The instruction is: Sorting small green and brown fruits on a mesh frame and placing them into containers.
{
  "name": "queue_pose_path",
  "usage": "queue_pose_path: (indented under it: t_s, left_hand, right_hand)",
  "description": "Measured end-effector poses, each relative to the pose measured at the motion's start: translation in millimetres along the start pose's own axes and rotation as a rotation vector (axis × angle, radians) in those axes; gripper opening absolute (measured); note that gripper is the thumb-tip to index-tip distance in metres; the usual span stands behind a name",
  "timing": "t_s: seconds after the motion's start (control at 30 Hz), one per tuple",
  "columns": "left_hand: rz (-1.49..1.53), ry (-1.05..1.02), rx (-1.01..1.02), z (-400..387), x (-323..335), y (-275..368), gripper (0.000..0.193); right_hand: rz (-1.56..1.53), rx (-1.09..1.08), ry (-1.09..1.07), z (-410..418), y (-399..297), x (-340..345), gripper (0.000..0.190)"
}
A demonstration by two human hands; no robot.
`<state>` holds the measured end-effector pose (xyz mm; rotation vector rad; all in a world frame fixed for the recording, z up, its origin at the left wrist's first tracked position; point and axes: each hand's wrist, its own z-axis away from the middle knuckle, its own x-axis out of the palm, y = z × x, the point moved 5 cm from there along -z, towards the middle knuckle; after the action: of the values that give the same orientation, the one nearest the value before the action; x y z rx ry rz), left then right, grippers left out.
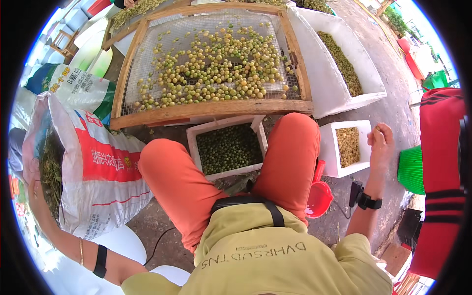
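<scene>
My left hand (pixel 35 190) is at the mouth of a woven plastic sack (pixel 107 158) with dried plant stems (pixel 51 169) inside; its fingers are too unclear to read. My right hand (pixel 380 136) is raised beside a small white foam box (pixel 328 151) of pale yellow fruits, its fingers curled; whether it holds anything cannot be told. Before me, a wood-framed wire mesh screen (pixel 210 109) bears many small round green-yellow fruits (pixel 217 66). Below its front rail, between my knees, a foam box (pixel 230 174) holds darker green fruits.
A long foam box (pixel 332 99) of small fruits lies right of the screen. A red plastic dipper (pixel 320 199) is by my right leg, and a green ribbed basket (pixel 411 169) farther right. A person in red (pixel 442 177) is at the right edge. Another person's hand (pixel 129 3) shows at the top.
</scene>
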<state>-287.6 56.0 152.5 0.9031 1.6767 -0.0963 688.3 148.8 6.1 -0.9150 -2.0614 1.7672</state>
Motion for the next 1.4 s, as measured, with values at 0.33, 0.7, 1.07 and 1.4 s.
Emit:
queue_pose_path:
  t_s: [0.33, 0.7, 1.07, 1.4]
  left_hand:
    - [0.444, -0.038, 0.698, 176.7, 65.5, 349.0, 0.025]
    - [0.222, -0.712, 0.943, 275.6, 303.1, 468.9, 0.02]
    - [0.048, -0.591, 1.203, 278.7, 328.1, 484.7, 0.008]
    - [0.457, -0.661, 1.003, 257.5, 326.2, 484.6, 0.012]
  right_hand:
    - [0.468, -0.159, -0.496, -36.2, -45.8, 136.6, 0.015]
    - [0.896, -0.513, -0.908, -25.9, -15.2, 423.1, 0.014]
    - [1.049, -0.649, -1.04, -9.5, -37.4, 429.2, 0.011]
    - [0.152, -0.053, -1.04, -35.8, -33.4, 433.6, 0.014]
